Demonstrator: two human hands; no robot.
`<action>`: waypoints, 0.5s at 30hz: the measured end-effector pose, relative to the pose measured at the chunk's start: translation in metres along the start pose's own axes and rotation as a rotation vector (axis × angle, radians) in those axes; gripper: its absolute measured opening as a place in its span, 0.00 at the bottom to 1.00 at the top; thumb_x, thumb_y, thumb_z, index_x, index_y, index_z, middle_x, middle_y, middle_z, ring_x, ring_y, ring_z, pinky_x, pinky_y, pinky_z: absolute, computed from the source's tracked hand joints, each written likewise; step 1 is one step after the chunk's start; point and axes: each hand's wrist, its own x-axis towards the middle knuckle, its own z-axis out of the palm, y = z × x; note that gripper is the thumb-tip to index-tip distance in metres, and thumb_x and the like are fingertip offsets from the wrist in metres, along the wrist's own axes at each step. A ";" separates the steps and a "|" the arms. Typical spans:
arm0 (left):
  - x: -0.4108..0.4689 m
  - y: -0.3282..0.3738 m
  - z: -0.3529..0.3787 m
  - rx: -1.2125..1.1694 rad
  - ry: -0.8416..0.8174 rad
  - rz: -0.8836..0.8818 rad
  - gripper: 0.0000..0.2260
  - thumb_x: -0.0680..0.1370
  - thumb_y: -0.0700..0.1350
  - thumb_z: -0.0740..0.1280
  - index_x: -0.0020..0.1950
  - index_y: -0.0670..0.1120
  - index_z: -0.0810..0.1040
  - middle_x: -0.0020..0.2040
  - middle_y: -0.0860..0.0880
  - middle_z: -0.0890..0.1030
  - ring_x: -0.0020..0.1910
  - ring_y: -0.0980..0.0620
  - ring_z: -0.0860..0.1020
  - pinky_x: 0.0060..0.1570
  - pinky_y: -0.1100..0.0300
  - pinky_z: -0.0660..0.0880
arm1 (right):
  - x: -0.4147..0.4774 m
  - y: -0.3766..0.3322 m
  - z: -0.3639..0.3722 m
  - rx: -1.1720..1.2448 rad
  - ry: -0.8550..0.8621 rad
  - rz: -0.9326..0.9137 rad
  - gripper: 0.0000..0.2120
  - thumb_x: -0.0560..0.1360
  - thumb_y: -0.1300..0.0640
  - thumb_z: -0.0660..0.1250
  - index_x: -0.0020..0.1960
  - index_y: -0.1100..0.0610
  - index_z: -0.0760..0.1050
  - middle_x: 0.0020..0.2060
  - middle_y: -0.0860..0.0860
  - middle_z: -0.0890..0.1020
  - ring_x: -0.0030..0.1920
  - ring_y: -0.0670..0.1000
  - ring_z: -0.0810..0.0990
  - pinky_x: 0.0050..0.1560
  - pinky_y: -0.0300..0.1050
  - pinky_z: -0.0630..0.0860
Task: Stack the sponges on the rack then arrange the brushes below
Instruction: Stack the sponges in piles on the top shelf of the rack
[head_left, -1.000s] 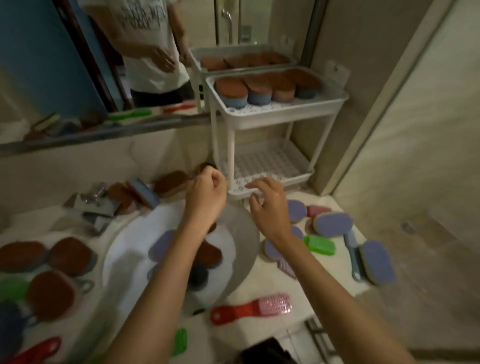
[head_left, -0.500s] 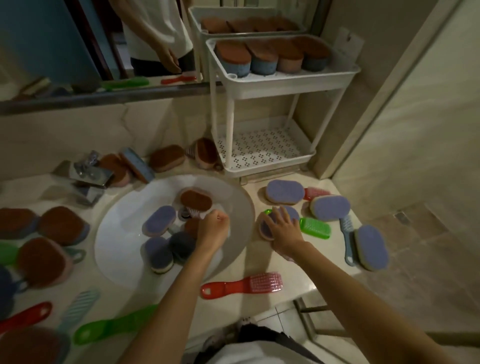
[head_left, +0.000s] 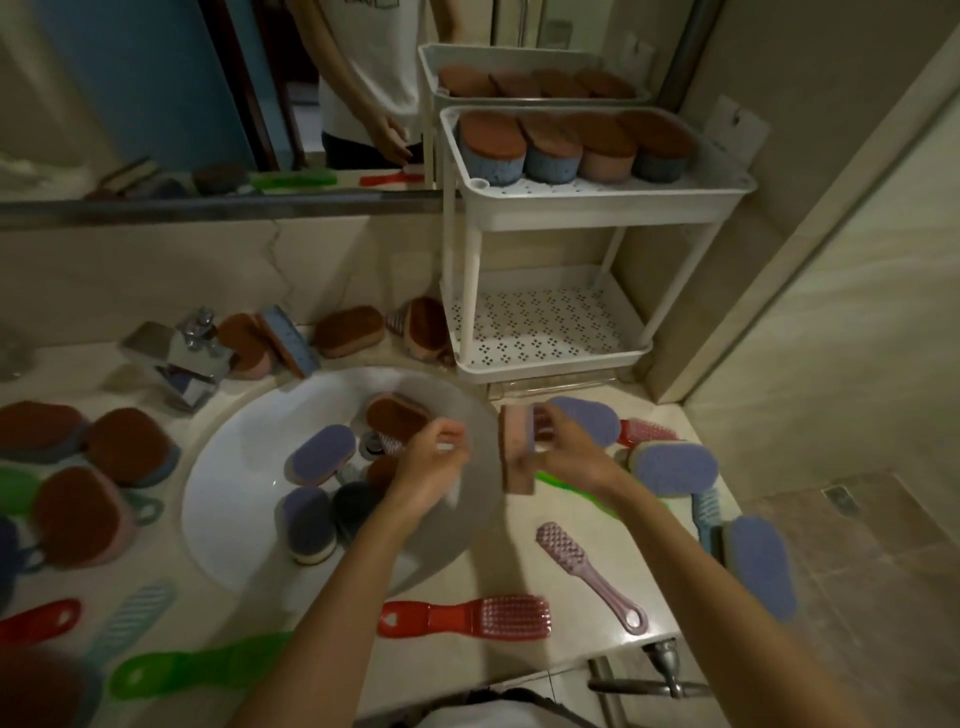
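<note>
My right hand (head_left: 563, 449) grips a pink sponge with a brown face (head_left: 514, 452), held on edge just above the counter beside the sink (head_left: 244, 493). Over the sink's right side, my left hand (head_left: 431, 467) has its fingers curled; blur hides whether it holds anything. The white rack (head_left: 597, 200) stands at the back with several brown-topped sponges (head_left: 493, 150) in its top tray. Its perforated lower shelf (head_left: 545, 322) holds nothing. A red brush (head_left: 467, 618) and a pink brush (head_left: 587, 571) lie on the counter near me.
More sponges lie in the sink (head_left: 322, 454), on the right counter (head_left: 675, 467), on the left counter (head_left: 130, 447) and by the tap (head_left: 182, 353). Green (head_left: 197, 665), red (head_left: 36, 621) and blue (head_left: 706, 514) brushes are scattered about. The counter edge drops off at the right.
My right hand has lifted a pink sponge off the counter and turned it on edge. My left hand has risen from the sink bottom and moved right.
</note>
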 end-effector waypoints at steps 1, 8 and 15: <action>0.000 0.003 0.001 -0.039 -0.041 -0.025 0.11 0.78 0.42 0.64 0.60 0.49 0.72 0.56 0.50 0.75 0.55 0.52 0.74 0.57 0.53 0.75 | -0.005 -0.007 -0.005 0.282 -0.077 0.028 0.28 0.70 0.70 0.67 0.68 0.59 0.65 0.57 0.54 0.76 0.58 0.54 0.76 0.57 0.46 0.73; -0.002 0.012 0.001 -0.300 -0.267 -0.230 0.21 0.74 0.54 0.66 0.65 0.48 0.71 0.58 0.47 0.79 0.57 0.47 0.77 0.51 0.51 0.77 | -0.011 -0.012 -0.026 0.828 -0.382 0.045 0.27 0.70 0.80 0.50 0.60 0.59 0.70 0.47 0.55 0.79 0.47 0.51 0.79 0.51 0.41 0.76; 0.006 0.022 -0.007 -0.306 0.079 -0.255 0.25 0.75 0.54 0.66 0.69 0.46 0.68 0.59 0.47 0.76 0.55 0.47 0.75 0.56 0.50 0.74 | 0.044 0.042 -0.046 -0.351 0.212 0.033 0.29 0.75 0.63 0.64 0.73 0.59 0.59 0.71 0.60 0.66 0.68 0.59 0.67 0.67 0.48 0.67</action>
